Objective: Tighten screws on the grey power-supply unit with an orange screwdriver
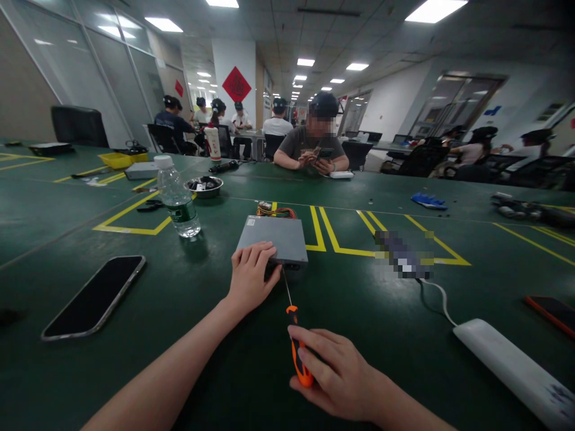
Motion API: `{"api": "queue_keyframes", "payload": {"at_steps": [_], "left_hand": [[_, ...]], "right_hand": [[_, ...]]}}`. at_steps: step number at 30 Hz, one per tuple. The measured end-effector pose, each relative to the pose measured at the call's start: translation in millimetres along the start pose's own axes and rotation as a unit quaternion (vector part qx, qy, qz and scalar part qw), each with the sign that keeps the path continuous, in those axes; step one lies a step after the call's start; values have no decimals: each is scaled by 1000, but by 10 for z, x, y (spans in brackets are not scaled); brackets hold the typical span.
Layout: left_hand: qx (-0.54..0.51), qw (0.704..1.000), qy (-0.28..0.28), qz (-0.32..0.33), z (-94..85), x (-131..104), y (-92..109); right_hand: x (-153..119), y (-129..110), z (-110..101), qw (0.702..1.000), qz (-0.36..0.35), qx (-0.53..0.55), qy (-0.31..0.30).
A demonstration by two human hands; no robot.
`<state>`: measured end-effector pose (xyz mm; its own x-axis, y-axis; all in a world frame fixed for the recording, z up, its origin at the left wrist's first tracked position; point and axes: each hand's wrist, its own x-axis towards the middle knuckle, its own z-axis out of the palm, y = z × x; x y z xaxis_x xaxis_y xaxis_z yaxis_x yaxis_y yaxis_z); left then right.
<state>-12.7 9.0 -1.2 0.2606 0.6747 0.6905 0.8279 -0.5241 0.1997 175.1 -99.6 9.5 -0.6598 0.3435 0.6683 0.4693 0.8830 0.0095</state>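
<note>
A grey metal computer power supply [278, 236] lies on the green table, its bundle of coloured cables [283, 212] at the far side. My left hand [254, 269] rests on its near left corner, fingers over the top and thumb at the front face. In my right hand [335, 371] is a screwdriver [296, 353] with an orange and black handle. Its thin shaft points away from me, and the tip meets the front face of the power supply close to my left thumb. Whether the tip sits in a screw is too small to tell.
Left of the power supply stand a water bottle [178, 200] and a metal bowl [204, 186]; a phone [94, 296] lies nearer. To the right are a white power strip [512, 365], a cable and a blurred device [402, 254]. Across the table a person [314, 143] holds a phone.
</note>
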Motion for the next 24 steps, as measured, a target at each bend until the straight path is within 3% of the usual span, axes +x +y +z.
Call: {"api": "queue_keyframes", "payload": {"at_steps": [18,24], "left_hand": [[-7,1000,5,0,6,3,3],[-3,1000,2,4,11,-6,0]], "right_hand": [[-20,46,51,1000,-4,1,6],[13,0,30,998,6,10,-65]]}}
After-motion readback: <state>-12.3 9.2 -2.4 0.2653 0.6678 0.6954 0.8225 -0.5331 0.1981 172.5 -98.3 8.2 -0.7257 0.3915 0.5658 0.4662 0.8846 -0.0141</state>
